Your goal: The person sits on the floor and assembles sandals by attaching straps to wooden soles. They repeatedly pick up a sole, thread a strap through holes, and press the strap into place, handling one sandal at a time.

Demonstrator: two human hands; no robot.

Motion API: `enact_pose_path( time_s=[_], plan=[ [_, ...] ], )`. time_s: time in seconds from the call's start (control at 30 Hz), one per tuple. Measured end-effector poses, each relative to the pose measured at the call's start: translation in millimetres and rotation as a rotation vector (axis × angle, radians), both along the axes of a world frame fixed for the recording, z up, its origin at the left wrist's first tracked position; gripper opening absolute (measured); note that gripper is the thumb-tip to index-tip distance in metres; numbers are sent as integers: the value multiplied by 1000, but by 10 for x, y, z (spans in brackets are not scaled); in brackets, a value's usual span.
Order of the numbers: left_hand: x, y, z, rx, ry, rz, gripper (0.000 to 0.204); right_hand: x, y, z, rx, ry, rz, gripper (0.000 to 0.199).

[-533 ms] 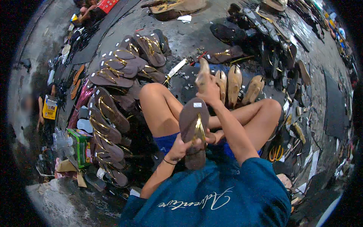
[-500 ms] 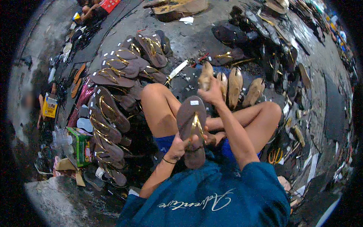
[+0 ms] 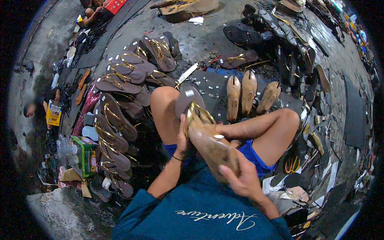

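Over my lap, my left hand (image 3: 182, 136) grips a dark brown sandal (image 3: 185, 99) with gold straps and a small white label on its sole. My right hand (image 3: 245, 179) is closed around the wide end of a worn wooden shoe last (image 3: 210, 142). The last's narrow end lies at the gold straps, on top of the sandal, and covers most of the sole. How far it passes under the straps I cannot tell. Beyond my legs, three more wooden lasts (image 3: 249, 93) lie side by side.
Many finished-looking brown sandals (image 3: 116, 116) with gold straps lie in overlapping rows at left. A white-bladed knife (image 3: 187, 73) lies beyond my knee among scraps. Far left sit a green box (image 3: 85, 156) and a yellow pack (image 3: 53, 113). Dark soles (image 3: 242, 37) are heaped at far right.
My right hand has brought a wooden last from the row back to the sandal over my lap. The sandal has tilted and shifted slightly left in my left hand.
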State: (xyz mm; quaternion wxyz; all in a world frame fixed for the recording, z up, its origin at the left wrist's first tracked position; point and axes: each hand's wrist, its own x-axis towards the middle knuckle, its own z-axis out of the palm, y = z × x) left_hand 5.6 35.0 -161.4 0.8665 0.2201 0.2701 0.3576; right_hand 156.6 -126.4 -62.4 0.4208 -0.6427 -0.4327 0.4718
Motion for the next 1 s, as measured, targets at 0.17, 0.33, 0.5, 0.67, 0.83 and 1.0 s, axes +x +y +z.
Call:
enact_pose_path(
  time_s=[0.17, 0.33, 0.5, 0.67, 0.83, 1.0],
  plan=[
    [-124, -472, -68, -128, 165, 129, 85, -437, 326, -377, 246, -499, -49, 61],
    [-160, -406, -235, -94, 274, 197, 86, -612, 566, -614, 388, -543, -205, 56],
    [-61, -232, -62, -38, 138, 145, 70, -524, 590, -593, 457, -551, -250, 58],
    [41, 49, -42, 616, 482, 143, 55, -327, 663, -419, 540, -656, -331, 64],
    [180, 116, 135, 661, 506, -18, 81, -283, 632, -381, 501, -659, -250, 74],
    [175, 275, 254, 472, 406, -40, 73, -139, 654, -348, 460, -558, -120, 97]
  ],
)
